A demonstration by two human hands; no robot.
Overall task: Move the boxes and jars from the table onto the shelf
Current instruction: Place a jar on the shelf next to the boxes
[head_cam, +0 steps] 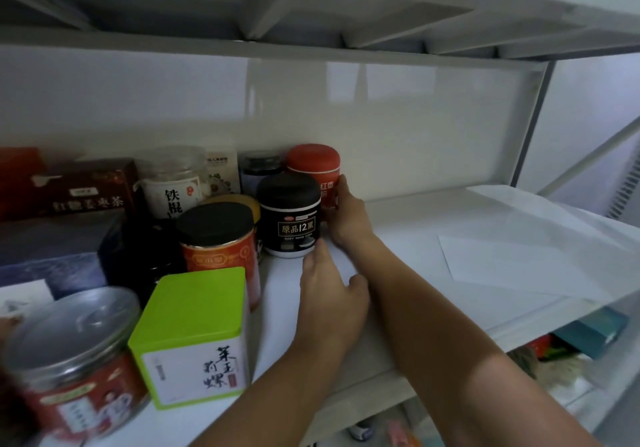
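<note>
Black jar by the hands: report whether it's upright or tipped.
Upright. The black jar stands flat on the shelf, lid on top, label level; left hand touches its base.

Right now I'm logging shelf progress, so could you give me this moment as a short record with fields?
left hand: fingertips touch the base of the black jar
right hand: lies against the right side of the red tin; its grip is hidden
black jar: upright on the shelf, in front of the red tin
nearby: green tin and red jar with black lid, both to the left
right part of shelf: white paper sheet
</note>
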